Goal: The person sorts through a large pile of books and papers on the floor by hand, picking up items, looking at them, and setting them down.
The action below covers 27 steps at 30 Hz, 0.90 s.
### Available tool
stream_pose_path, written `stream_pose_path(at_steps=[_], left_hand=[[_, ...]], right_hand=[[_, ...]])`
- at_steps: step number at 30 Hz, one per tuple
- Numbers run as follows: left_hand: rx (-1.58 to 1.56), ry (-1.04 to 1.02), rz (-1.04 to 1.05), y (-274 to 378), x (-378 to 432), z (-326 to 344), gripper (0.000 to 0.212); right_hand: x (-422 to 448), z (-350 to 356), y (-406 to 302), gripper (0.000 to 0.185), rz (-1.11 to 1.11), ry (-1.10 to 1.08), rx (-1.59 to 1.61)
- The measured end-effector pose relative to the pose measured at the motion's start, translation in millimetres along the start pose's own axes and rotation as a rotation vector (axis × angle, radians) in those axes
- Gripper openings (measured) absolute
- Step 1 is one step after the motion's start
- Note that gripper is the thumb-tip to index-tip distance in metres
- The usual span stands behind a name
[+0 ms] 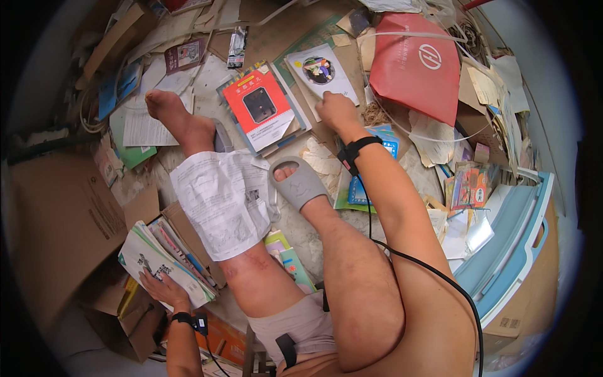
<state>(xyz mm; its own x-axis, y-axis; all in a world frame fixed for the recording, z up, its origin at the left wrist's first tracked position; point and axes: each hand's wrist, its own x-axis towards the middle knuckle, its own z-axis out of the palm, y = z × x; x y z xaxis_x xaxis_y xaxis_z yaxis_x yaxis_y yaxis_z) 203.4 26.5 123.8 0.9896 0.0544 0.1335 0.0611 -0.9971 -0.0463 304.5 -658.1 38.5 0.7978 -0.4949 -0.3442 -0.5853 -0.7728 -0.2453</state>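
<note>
My right hand (338,112) rests at the lower edge of a white-covered book (320,70) with a round picture; its fingers are curled, and whether they grip the book is hidden. My left hand (165,288) lies with spread fingers against the pale front cover of a book (148,259), at the front of an upright row of books and booklets in a cardboard box. Between the hands, a crumpled printed sheet (221,202) drapes over my left shin. A red-covered book (256,108) lies on a stack beyond my feet.
A red bag (417,66) stands at the upper right. A blue-and-white plastic bin (509,254) is at the right. Large cardboard boxes (61,212) stand at the left. Loose papers (155,120) and blue booklets (359,191) lie on the floor. Black cables run from both wrists.
</note>
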Motion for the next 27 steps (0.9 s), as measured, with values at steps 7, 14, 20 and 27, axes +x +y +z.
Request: stream_pose_path(at_steps=[7,14,20,27], left_hand=[[0.029,-0.010,-0.022,0,3,1,0.061],[0.048,-0.009,-0.033,0,1,1,0.061],[0.047,0.003,-0.020,1,2,3,0.061],[0.043,0.006,-0.010,-1,1,4,0.061]], right_hand=[[6,-7,70,0.029,0.372,-0.035,1.124],[5,-1,85,0.028,0.536,-0.124,1.462],[9,5,93,0.024,0.532,-0.125,1.494],[7,11,92,0.026,0.549,-0.084,1.416]])
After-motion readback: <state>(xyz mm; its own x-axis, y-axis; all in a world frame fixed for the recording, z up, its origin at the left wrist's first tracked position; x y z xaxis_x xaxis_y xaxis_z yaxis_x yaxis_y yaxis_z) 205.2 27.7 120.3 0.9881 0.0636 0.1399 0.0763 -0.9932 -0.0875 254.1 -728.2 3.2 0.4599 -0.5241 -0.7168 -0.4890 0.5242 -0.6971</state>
